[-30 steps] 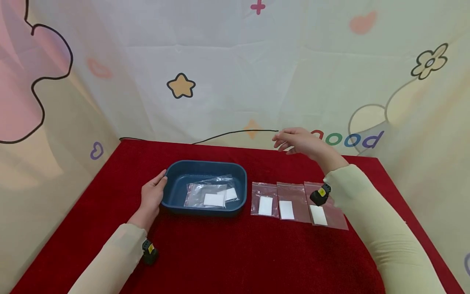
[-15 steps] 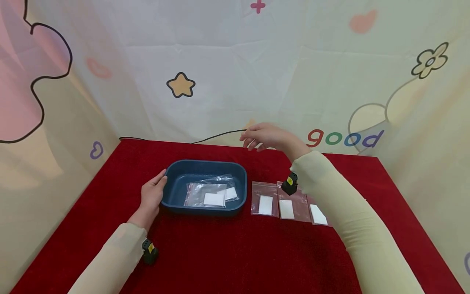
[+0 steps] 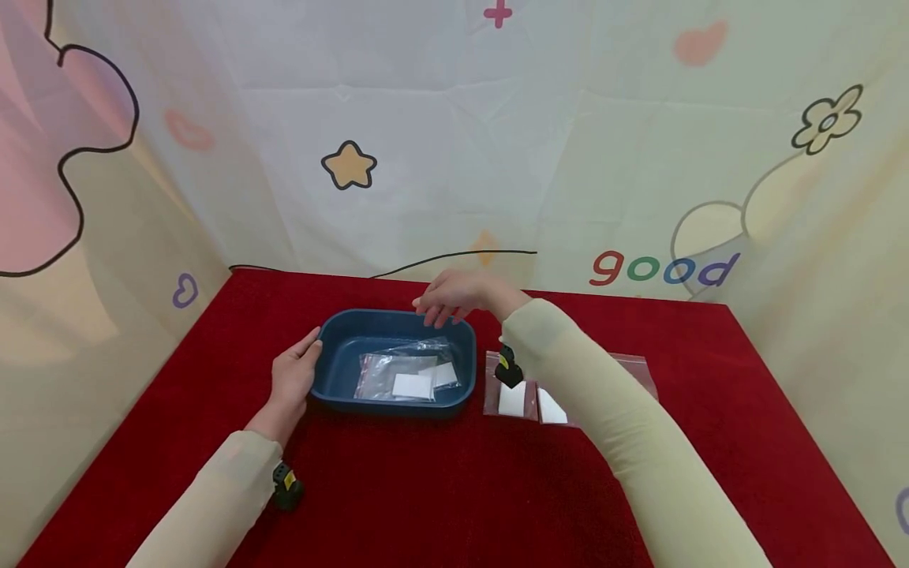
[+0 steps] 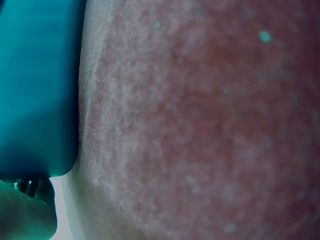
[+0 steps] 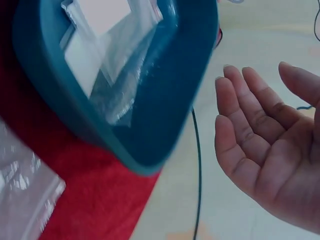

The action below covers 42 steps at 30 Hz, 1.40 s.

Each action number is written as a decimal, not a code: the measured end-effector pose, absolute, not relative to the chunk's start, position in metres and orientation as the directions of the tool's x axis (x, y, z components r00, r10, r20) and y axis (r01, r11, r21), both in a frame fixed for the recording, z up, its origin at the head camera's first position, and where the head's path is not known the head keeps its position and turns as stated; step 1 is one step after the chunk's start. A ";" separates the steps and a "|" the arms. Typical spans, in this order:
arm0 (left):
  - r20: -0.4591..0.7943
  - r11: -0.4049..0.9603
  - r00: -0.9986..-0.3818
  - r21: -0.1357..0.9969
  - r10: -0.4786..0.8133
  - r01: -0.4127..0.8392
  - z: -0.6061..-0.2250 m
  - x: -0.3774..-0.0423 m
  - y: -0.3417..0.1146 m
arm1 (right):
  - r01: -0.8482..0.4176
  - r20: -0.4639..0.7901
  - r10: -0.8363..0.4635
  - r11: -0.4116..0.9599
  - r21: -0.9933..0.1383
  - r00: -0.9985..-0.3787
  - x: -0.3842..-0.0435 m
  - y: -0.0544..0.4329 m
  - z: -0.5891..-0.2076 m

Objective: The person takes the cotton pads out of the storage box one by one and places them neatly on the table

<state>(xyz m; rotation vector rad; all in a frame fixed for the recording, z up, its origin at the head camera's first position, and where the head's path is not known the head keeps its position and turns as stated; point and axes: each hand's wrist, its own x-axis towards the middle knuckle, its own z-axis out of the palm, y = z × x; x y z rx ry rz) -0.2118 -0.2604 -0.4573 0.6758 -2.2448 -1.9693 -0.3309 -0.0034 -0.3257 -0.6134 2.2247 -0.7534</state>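
A blue plastic basin [image 3: 341, 379] stands on the red cloth, with two clear zip bags [image 3: 413, 385] inside, each holding a white card-like piece. At its left end my left hand [image 3: 291, 377] grips the wall, thumb by the rim. My right hand [image 3: 458, 293] is above the basin's far right rim, its fingers loosely bent and holding nothing; the right wrist view shows the bare palm [image 5: 280, 160]. Right of the basin lies a row of similar zip bags [image 3: 511, 400], partly covered by the right forearm. Skin fills most of the left wrist view, beside the basin's side [image 4: 37, 90].
The table is covered in red cloth [image 3: 398, 489]. Behind it hangs a pale printed curtain [image 3: 454, 158] with a star, hearts and the word "good". Black wrist cameras [image 3: 508, 368] sit on both sleeves.
My right hand has moved left, from behind the row of zip bags to over the basin's far right rim, and a little lower. The left hand and basin have stayed in place.
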 end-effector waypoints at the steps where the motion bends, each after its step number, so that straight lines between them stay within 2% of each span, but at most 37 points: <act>1: -0.223 0.076 -0.900 0.960 -0.375 -0.270 -0.457 -0.212 -0.260 | -0.199 -0.477 -0.609 0.725 -0.660 -0.634 -0.331 -0.007 -0.328; 6: -0.221 0.067 -0.899 0.962 -0.379 -0.265 -0.459 -0.212 -0.260 | -0.120 -0.541 -0.585 0.738 -0.664 -0.604 -0.335 -0.020 -0.341; 18: -0.221 0.062 -0.902 0.963 -0.371 -0.261 -0.458 -0.212 -0.260 | 0.084 -0.619 -0.498 0.735 -0.673 -0.607 -0.341 -0.033 -0.367; 26: -0.224 0.069 -0.894 0.960 -0.389 -0.271 -0.459 -0.213 -0.259 | 0.142 -0.668 -0.453 0.756 -0.639 -0.591 -0.336 -0.039 -0.372; 31: -0.222 0.067 -0.895 0.961 -0.388 -0.268 -0.460 -0.214 -0.261 | 0.160 -0.701 -0.385 0.801 -0.577 -0.601 -0.332 -0.044 -0.378; 42: -0.218 0.074 -0.893 0.961 -0.394 -0.267 -0.460 -0.214 -0.261 | 0.073 -0.743 -0.307 0.900 -0.430 -0.595 -0.341 -0.047 -0.389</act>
